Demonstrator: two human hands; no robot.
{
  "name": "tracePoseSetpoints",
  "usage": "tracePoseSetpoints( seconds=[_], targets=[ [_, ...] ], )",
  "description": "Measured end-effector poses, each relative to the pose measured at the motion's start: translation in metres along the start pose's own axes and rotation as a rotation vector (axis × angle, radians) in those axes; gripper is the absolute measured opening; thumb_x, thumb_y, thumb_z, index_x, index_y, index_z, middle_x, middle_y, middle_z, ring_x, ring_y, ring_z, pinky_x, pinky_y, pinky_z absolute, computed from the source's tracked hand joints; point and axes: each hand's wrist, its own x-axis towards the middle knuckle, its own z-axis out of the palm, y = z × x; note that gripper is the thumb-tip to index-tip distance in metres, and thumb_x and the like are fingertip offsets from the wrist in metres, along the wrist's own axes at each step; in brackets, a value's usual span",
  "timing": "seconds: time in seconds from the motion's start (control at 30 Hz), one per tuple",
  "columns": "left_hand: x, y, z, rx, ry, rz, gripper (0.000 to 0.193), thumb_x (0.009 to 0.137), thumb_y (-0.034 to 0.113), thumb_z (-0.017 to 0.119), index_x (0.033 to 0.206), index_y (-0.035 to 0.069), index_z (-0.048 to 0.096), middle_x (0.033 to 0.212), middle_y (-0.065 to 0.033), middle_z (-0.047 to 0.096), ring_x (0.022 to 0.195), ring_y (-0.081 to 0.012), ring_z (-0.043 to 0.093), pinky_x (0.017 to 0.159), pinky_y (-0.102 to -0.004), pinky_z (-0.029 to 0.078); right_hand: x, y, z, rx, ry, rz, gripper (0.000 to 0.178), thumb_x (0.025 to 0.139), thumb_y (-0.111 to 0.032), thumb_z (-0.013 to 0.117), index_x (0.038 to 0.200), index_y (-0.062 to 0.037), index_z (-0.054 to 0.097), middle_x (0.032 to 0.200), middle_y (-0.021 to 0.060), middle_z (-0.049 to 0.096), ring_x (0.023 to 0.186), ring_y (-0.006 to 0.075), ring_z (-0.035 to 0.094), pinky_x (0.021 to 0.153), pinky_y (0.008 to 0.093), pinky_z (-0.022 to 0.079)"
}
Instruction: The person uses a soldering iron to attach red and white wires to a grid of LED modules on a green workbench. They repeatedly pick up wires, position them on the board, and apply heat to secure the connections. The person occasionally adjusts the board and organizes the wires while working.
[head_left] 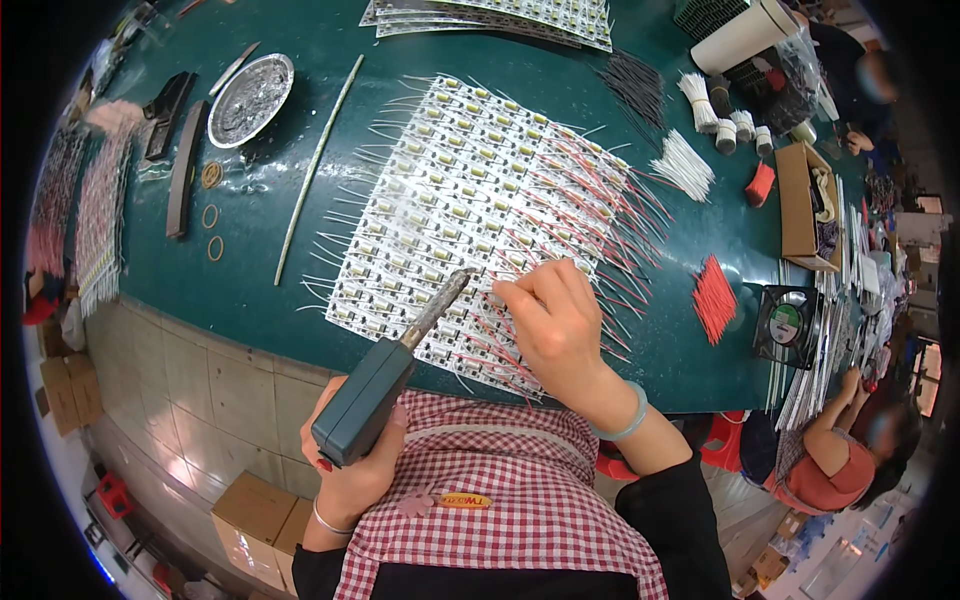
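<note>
A panel of small boards (pixel 470 200) lies at the middle of the table (pixel 300 290), its near edge by the table's front edge. Over that near edge the soldering iron (pixel 400 360) slants in from the left, gripped by the left hand (pixel 350 470); its tip meets the panel just left of the right hand (pixel 555 325), which rests on the panel. Left of the panel lies a long thin rod (pixel 318 165), and behind that a round dish (pixel 250 100). Three rings (pixel 211 215) lie further left. Right of the panel sits a bundle of short wires (pixel 713 297), a small fan (pixel 787 325) beyond it. More panels (pixel 490 15) lie at the far edge.
</note>
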Motion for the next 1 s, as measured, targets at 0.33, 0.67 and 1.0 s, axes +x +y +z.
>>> tracePoseSetpoints(
  seconds=[0.33, 0.67, 1.0],
  targets=[
    [-0.008, -0.007, -0.003, -0.001, -0.031, 0.021, 0.023, 0.074, -0.005, 0.074, 0.096, -0.007, 0.068, 0.095, -0.0138, 0.067, 0.076, -0.0189, 0.065, 0.067, -0.0284, 0.052, -0.008, -0.011, -0.001, 0.059, -0.055, 0.032, 0.027, 0.069, 0.007, 0.068, 0.094, -0.0025, 0.070, 0.077, 0.0060, 0.055, 0.072, 0.0236, 0.055, 0.063, 0.0356, 0.043],
    [-0.010, -0.010, 0.000, -0.029, -0.031, 0.028, 0.020, 0.074, -0.005, 0.074, 0.094, -0.005, 0.067, 0.093, -0.0144, 0.066, 0.075, -0.0212, 0.066, 0.065, -0.0304, 0.052, -0.013, -0.010, 0.005, 0.033, -0.058, 0.023, 0.021, 0.074, -0.003, 0.064, 0.095, -0.0042, 0.068, 0.079, 0.0052, 0.051, 0.076, 0.0237, 0.053, 0.063, 0.0362, 0.041],
    [-0.008, -0.008, 0.001, 0.010, -0.017, 0.094, 0.018, 0.074, -0.005, 0.073, 0.091, -0.005, 0.067, 0.088, -0.0132, 0.065, 0.071, -0.0214, 0.064, 0.064, -0.0304, 0.051, -0.012, -0.012, 0.005, 0.031, -0.067, 0.037, 0.021, 0.075, -0.004, 0.065, 0.095, -0.0043, 0.069, 0.079, 0.0054, 0.051, 0.075, 0.0240, 0.053, 0.064, 0.0366, 0.042]
  ],
)
